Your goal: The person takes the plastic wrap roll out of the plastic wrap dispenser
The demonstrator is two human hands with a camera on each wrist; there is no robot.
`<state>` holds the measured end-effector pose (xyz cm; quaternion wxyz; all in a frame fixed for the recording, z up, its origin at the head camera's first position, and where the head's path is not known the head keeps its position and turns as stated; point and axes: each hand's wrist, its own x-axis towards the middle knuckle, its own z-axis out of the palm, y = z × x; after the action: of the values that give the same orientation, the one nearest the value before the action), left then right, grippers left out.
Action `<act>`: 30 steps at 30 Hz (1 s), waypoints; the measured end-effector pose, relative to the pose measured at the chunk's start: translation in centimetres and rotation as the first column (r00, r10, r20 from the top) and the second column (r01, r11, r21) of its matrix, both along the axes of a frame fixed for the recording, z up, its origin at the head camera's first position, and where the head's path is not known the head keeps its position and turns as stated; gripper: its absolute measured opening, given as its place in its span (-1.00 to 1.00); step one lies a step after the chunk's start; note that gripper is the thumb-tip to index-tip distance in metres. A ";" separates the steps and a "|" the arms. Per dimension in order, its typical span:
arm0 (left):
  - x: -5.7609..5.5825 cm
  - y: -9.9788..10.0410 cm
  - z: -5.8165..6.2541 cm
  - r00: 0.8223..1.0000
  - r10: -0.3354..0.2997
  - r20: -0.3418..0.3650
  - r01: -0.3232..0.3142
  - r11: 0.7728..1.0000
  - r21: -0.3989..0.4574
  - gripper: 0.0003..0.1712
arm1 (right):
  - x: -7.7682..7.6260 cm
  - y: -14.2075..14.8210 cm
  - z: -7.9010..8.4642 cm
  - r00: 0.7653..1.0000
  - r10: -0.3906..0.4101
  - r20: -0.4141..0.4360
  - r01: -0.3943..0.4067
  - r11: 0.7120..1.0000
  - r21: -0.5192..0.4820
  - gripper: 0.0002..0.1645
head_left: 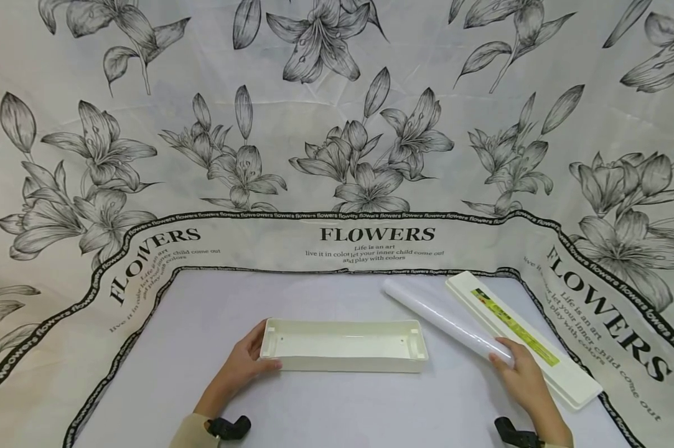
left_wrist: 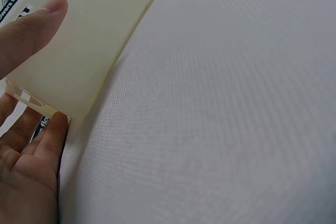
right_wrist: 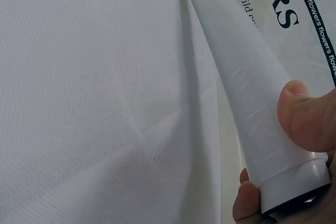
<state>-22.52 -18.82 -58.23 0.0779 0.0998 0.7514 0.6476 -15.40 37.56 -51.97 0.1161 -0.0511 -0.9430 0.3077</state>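
Observation:
My left hand grips the left end of a long cream plastic box, open side up on the table. In the left wrist view, its thumb lies over the box's long side while the other fingers are at the end wall. At the right, my right hand holds the near end of a glossy roll of plastic wrap, which slants away to the back left. The right wrist view shows the thumb on top of the roll and fingertips around its underside, near the hollow end.
Beyond the roll, a long cream lid with a yellow-green label lies diagonally along the table's right edge. White cloth covers the table. A flower-printed curtain with black-edged lettering borders the back and sides.

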 end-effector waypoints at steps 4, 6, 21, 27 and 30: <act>0.0 0.0 0.1 1.000 -0.015 -0.001 0.015 1.000 0.009 0.29 | 0.0 0.1 0.0 0.997 -0.031 0.065 0.032 0.999 -0.019 -0.36; 0.0 0.0 0.2 1.000 -0.016 0.001 0.016 1.000 0.013 0.29 | 0.0 0.2 0.1 0.994 -0.041 0.100 0.044 0.999 -0.027 -0.34; 0.0 -0.1 0.1 1.000 -0.009 0.004 0.009 1.000 0.020 0.31 | 0.1 0.8 0.5 0.994 0.019 0.108 -0.019 1.000 -0.001 -0.23; -0.1 0.0 0.0 1.000 -0.007 -0.004 0.007 1.000 0.016 0.30 | 0.2 1.0 0.1 0.993 0.023 0.115 -0.024 1.000 0.002 -0.22; 0.0 0.0 0.0 1.000 -0.003 0.007 0.003 1.000 0.017 0.30 | 0.3 1.1 -0.1 0.995 0.023 0.096 -0.024 1.000 0.006 -0.23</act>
<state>-22.57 -18.81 -58.21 0.0808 0.0990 0.7456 0.6541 -15.14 38.65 -52.09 0.0671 -0.0543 -0.9492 0.3027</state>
